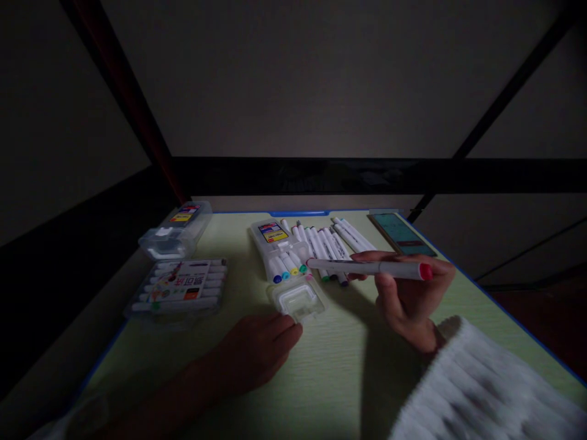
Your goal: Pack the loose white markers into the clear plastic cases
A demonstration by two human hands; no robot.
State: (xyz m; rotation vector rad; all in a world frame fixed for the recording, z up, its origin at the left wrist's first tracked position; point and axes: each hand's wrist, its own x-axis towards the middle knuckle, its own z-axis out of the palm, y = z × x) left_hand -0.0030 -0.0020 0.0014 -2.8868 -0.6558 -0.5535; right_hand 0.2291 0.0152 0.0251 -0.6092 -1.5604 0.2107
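Note:
My right hand (pixel 413 290) is closed round a white marker (pixel 353 267), held level with its red end to the right. The marker's other end is close to an open clear plastic marker case (pixel 262 244). Inside that case lie several white markers with blue, yellow and green ends toward me. Its lid (pixel 300 298) is folded down onto the table. My left hand (pixel 263 345) lies in front with curled fingers at the lid's near edge, which they seem to grip; the fingertips are partly hidden. Several loose markers (pixel 323 244) are spread right of the case.
A second clear case (pixel 195 226) stands open at the back left. Before it lies a flat pack of markers (pixel 183 284) with a printed label. A phone (pixel 401 235) rests near the right edge of the blue-rimmed table (pixel 330 379). A wall rises behind.

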